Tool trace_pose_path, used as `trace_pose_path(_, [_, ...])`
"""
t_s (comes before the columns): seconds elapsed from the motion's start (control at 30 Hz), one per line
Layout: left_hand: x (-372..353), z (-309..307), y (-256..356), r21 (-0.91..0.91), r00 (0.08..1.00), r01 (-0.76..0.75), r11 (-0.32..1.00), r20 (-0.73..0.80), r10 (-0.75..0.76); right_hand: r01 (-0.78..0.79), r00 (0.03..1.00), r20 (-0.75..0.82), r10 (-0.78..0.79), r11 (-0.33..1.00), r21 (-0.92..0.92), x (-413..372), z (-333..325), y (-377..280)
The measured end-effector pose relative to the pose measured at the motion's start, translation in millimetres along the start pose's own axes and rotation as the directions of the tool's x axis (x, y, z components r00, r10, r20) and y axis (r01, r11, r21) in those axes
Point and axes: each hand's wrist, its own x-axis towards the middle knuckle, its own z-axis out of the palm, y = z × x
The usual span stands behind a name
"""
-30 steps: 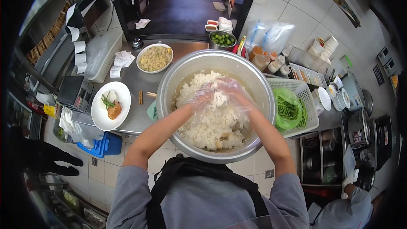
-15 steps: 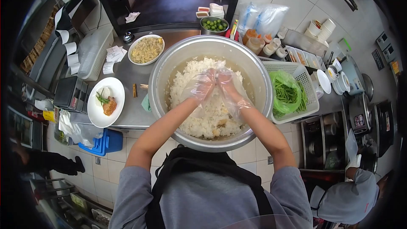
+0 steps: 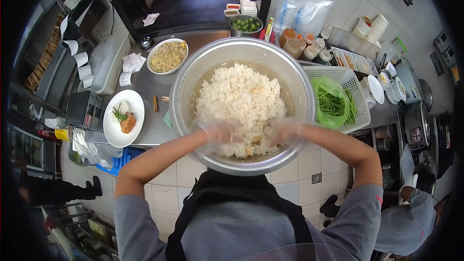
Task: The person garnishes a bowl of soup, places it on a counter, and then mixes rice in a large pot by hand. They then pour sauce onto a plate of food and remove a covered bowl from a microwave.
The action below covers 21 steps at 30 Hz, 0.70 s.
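Note:
A wide metal pot (image 3: 180, 75) stands before me, holding a large heap of cooked white rice (image 3: 241, 89) with some browned bits. Both my hands wear clear plastic gloves and are smeared by motion. On the near left of the heap, my left hand (image 3: 227, 131) reaches over the rim into the rice. My right hand (image 3: 285, 133) is at the heap's near right side, opposite it. The fingers of both hands are blurred and partly lost against the rice.
Left of the pot are a bowl of fried rice (image 3: 168, 57) and a white plate with food (image 3: 123, 130). A basket (image 3: 360, 111) with bagged green beans (image 3: 332, 101) sits close on the right. Behind stand limes (image 3: 245, 24) and sauce bottles (image 3: 295, 46). Another person (image 3: 408, 222) is at lower right.
My hands have parted and moved from the far middle of the rice toward me, one to each near side. My elbows have spread outward, and the rice is heaped more toward the middle.

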Motion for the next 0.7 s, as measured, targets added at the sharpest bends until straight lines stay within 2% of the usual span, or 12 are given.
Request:
trace_pose_path(0.03, [10.4,9.7,4.4,-0.160,0.989,0.108,0.981,0.122,-0.089,0.321,0.941,-0.074,-0.330,0.940,-0.117,17.2,28.0,30.8])
trace_pose_path(0.07, [23.9,16.1,10.5,-0.302,0.954,0.229,0.925,0.257,-0.153,0.590,0.773,-0.103,-0.626,0.768,-0.248,26.8,43.4,46.9])
trace_pose_path(0.13, [57.1,32.0,-2.3,-0.001,0.978,-0.098,0.995,0.186,0.097,0.505,0.828,-0.221,-0.515,0.857,-0.102,28.9,41.9,27.8])
trace_pose_path(0.2, [86.4,57.6,-21.2,0.108,0.950,-0.312,0.944,0.056,0.308,0.409,0.880,-0.259,-0.397,0.913,-0.011,35.6,41.7,13.2])
trace_pose_path(0.27, [97.1,77.4,-35.7,-0.017,0.906,-0.401,0.916,-0.153,0.394,0.303,0.927,-0.233,-0.294,0.953,0.002,42.1,39.5,7.3])
trace_pose_path(0.3, [97.1,80.0,-38.4,-0.100,0.883,-0.440,0.892,-0.229,0.410,0.245,0.961,-0.227,-0.159,0.870,0.429,39.9,38.2,4.2])
trace_pose_path(0.37, [76.4,65.5,-25.2,-0.371,0.896,-0.435,0.821,-0.266,0.355,0.047,0.998,-0.057,0.033,0.246,0.968,29.4,30.2,-5.4])
trace_pose_path(0.47, [44.1,6.5,8.7,-0.275,0.982,-0.161,0.948,0.052,0.181,0.153,0.969,-0.211,0.126,0.362,0.920,24.0,38.4,-2.3])
trace_pose_path(0.5, [48.0,10.6,5.7,-0.577,0.986,-0.122,0.807,0.025,0.167,0.237,0.954,-0.275,0.121,0.260,0.936,18.3,40.1,-0.4])
trace_pose_path(0.57, [63.0,26.9,-11.9,-0.959,0.994,-0.035,0.280,-0.003,0.114,0.400,0.905,-0.402,0.137,0.041,0.916,-0.7,35.4,-5.8])
trace_pose_path(0.67, [75.3,46.0,-45.6,-0.935,0.936,-0.294,0.196,-0.241,0.255,0.147,0.916,-0.261,0.303,0.353,0.924,-11.9,3.3,-22.5])
trace_pose_path(0.7, [77.7,44.2,-46.3,-0.735,0.942,-0.335,0.590,-0.252,0.222,0.104,0.899,-0.290,0.328,0.484,0.869,-5.2,3.0,-15.1])
